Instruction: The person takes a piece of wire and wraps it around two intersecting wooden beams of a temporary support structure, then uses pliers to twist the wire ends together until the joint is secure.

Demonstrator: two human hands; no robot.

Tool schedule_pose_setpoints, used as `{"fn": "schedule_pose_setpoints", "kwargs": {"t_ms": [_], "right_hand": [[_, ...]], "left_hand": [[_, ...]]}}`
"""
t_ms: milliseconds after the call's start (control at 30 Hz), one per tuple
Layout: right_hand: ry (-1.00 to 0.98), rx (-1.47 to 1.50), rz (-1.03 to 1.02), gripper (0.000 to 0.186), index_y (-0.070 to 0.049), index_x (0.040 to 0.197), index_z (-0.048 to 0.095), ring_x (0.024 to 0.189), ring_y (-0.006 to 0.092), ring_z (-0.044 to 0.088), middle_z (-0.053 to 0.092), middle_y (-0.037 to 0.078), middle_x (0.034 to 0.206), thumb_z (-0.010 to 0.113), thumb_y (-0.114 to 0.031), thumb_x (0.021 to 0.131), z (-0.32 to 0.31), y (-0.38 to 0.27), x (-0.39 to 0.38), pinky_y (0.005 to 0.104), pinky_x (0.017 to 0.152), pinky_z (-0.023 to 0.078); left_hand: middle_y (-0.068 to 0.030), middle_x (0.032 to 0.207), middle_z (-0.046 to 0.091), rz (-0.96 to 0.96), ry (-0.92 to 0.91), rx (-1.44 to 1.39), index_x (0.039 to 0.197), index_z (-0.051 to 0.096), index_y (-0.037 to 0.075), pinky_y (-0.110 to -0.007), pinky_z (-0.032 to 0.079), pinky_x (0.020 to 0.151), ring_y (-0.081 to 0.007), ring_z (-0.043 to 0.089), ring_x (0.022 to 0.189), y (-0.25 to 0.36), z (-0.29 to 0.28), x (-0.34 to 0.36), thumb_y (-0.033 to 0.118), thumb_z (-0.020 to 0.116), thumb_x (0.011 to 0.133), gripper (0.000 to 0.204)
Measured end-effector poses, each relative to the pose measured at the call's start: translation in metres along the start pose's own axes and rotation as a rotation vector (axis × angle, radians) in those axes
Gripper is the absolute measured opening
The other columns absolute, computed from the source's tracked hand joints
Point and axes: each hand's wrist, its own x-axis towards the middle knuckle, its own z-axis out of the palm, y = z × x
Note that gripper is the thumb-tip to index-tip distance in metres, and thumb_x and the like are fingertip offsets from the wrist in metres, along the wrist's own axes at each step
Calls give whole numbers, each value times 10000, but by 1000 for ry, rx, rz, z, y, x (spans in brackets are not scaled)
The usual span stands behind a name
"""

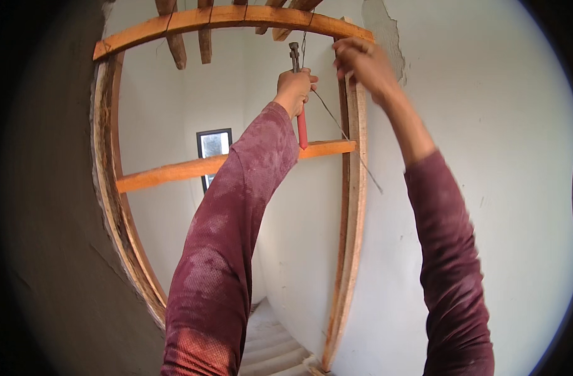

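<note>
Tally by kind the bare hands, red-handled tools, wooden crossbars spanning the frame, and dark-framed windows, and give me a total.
Hands: 2 (left hand, right hand)
Red-handled tool: 1
Crossbars: 2 (upper crossbar, lower crossbar)
Dark-framed window: 1
Total: 6

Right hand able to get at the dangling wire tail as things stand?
Likely yes: the right hand shows no tool, and nothing visible blocks the wire tail hanging below it. Depth is hard to judge from one view.
</note>
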Motion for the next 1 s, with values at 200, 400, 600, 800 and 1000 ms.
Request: {"fn": "schedule_pose_setpoints", "kwargs": {"t_ms": [200,400,600,800,1000], "right_hand": [[-167,-527,-133,648,41,1229,405,854,305,628,623,195,948,670,-204,691,45,13,-81,408,745,488],[-71,-553,-55,606,19,1226,354,856,440,598,613,264,886,655,-197,746,88,6,-118,480,746,463],[-100,260,232,295,-10,1099,475,531,202,577,558,70,654,516,-232,910,58,-22,-113,318,481,444],[-154,315,291,271,-46,1156,477,462,135,543,564,32,660,438,-220,953,-37,-40,-73,241,433,390],[-18,-87,461,295,-49,1183,497,579,175,644,653,108,804,450,-214,943,-45,-1,-34,253,399,377]], "left_hand": [[-42,795,545,-12,41,-216,1078,543,12,-260,366,490,-116,461,642,-4,14,-14,217,476,940,257],[-43,930,491,-87,78,-511,1065,507,21,-273,411,541,-130,467,731,-1,-20,-49,317,526,938,323],[-153,1189,479,102,-174,-496,1279,360,-7,-357,437,759,-246,518,972,24,-45,-63,686,396,851,815],[-176,1225,451,-223,-294,-807,1350,278,23,-381,434,796,-290,510,974,5,12,-52,605,303,918,726],[-9,773,440,-46,-119,-654,1150,535,63,-220,345,482,-80,342,553,-19,35,-47,307,374,1000,329]]}}
